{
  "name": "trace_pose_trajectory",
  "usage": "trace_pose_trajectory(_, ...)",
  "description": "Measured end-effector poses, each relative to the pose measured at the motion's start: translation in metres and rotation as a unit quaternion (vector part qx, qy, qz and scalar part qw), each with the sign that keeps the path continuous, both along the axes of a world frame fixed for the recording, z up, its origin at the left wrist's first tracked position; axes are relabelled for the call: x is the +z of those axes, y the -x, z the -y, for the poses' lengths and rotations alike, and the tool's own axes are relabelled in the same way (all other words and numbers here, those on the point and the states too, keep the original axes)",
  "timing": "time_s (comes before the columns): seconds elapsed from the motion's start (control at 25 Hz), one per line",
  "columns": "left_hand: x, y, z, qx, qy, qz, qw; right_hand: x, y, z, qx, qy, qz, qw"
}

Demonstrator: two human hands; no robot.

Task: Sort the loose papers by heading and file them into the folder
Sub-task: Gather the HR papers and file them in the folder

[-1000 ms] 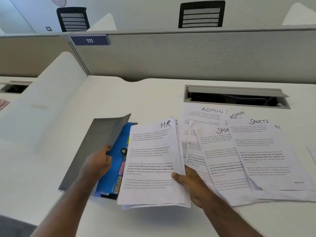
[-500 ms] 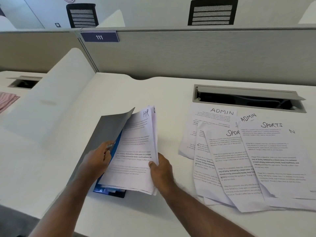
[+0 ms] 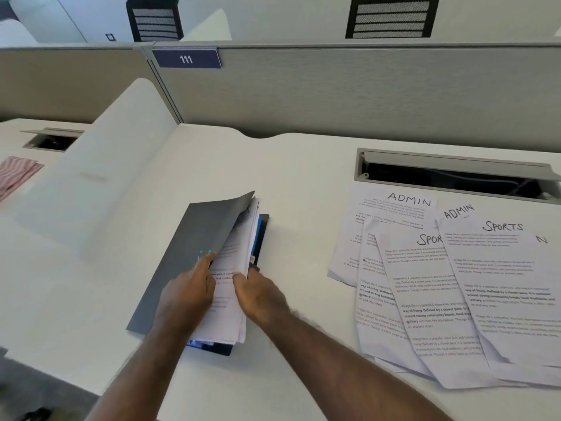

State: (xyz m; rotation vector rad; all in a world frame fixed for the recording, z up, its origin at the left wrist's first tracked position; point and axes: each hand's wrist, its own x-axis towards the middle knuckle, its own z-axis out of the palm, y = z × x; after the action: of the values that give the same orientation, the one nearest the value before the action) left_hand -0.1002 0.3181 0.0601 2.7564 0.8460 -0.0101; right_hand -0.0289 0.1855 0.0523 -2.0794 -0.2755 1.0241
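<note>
white desk [image 3: 303,177] | spread of loose white sheets headed ADMIN and SPORTS [image 3: 455,284], right, well apart from folder | grey card folder with blue lining [image 3: 194,253], half open; stiff enough to prop | thin white paper stack [image 3: 230,299] inside it, floppy, likely slippery, best pinched at the edge | left hand [image 3: 185,296] holds cover | right hand [image 3: 258,296] pinches stack's edge

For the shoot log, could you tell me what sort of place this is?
Most likely an open-plan office: a white desk bounded by a grey partition numbered 111, with mesh-backed office chairs behind it.
</note>
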Motion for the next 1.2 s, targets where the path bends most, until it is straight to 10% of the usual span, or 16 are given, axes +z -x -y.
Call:
trace_pose_trajectory(0.76,0.010,-0.005,0.015,0.017,0.068,0.055,0.996,-0.010,-0.016,-0.037,0.081,0.043,-0.002,0.996)
trace_pose_trajectory(1.2,-0.030,-0.016,0.068,-0.013,-0.054,-0.060,0.997,-0.011,-0.051,0.169,-0.069,-0.080,-0.049,0.993)
